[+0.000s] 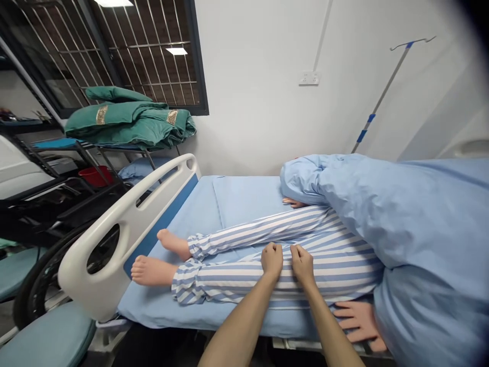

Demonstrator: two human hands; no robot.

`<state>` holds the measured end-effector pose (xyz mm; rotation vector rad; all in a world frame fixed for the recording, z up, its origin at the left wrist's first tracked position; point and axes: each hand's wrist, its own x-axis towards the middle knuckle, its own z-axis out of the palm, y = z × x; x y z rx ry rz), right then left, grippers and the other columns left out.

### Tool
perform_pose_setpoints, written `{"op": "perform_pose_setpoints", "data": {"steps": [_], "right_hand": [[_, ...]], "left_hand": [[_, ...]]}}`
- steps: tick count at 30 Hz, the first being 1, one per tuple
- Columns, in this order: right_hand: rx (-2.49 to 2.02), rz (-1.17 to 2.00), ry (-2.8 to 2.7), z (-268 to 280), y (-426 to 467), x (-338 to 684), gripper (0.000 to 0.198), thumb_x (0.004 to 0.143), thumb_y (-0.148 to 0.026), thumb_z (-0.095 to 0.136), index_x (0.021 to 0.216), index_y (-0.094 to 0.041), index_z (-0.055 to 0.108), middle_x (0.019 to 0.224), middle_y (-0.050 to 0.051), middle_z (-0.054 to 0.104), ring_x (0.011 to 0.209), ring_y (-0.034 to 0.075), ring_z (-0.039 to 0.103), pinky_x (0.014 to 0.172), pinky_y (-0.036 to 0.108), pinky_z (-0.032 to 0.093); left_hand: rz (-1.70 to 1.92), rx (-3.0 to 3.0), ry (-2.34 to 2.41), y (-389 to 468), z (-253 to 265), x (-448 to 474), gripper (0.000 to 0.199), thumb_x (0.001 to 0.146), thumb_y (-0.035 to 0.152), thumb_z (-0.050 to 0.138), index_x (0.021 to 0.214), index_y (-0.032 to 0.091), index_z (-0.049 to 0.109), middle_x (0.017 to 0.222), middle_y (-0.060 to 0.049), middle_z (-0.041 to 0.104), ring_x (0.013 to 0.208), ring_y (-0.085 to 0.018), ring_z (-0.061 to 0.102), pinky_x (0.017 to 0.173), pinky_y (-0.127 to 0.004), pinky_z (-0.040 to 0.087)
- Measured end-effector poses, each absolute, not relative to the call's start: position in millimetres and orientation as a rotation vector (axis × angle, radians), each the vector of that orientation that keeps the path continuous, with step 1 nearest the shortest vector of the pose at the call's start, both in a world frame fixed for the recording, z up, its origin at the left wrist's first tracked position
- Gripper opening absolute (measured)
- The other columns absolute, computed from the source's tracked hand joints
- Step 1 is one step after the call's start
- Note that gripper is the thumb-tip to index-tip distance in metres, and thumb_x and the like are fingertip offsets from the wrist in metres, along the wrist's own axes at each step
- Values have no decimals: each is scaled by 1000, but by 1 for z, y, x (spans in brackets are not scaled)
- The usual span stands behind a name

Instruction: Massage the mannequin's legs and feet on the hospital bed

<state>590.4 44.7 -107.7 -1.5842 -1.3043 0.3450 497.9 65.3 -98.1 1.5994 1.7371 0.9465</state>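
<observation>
Your left hand (272, 259) and your right hand (303, 262) are both clenched, knuckles up, side by side with a narrow gap between them. Both are positioned over the near leg of the striped trousers (233, 275), at about mid-leg. You cannot tell from this view whether any cloth is caught inside the fingers.

The trousers are worn by a figure lying on the bed, legs extended toward the white end board (95, 227) on your left. The near bare foot (153, 270) and the far bare foot (173, 243) extend beyond the gathered cuffs, short of the board. A blue quilt (431, 219) covers the figure's upper part on your right. The figure's near hand (357, 321), fingers spread, is at the near edge of the bed; the far hand (293, 203) protrudes from under the quilt.

A light-blue sheet (244, 191) covers the mattress. Behind the board, green folded bedding (130, 122) rests above a red bucket (96, 176). A drip stand (385, 92) rises beyond the bed, at right.
</observation>
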Motion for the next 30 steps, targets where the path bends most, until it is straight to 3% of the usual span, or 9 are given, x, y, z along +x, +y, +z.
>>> {"op": "perform_pose_setpoints", "data": {"steps": [9,21,30], "right_hand": [[-1548,416,-1198,-105,47,590,36,78,-42,39,51,-20,33,45,-4,37,50,11,34,49,23,25],[-1623,311,-1307,-105,50,601,37,79,-38,40,49,-19,30,44,-6,27,47,9,26,47,23,21],[-1456,450,-1101,-101,52,607,35,79,-43,38,54,-19,34,50,-4,38,52,11,35,50,23,29]], "left_hand": [[893,1708,1682,55,-100,520,28,82,32,35,65,21,55,66,-3,61,63,-14,50,58,-25,26],[853,1787,1677,53,-101,515,25,81,26,35,63,21,52,64,-2,59,62,-14,49,55,-26,23],[997,1736,1468,63,-91,537,29,81,29,34,57,20,47,58,-1,55,58,-12,45,56,-24,27]]}}
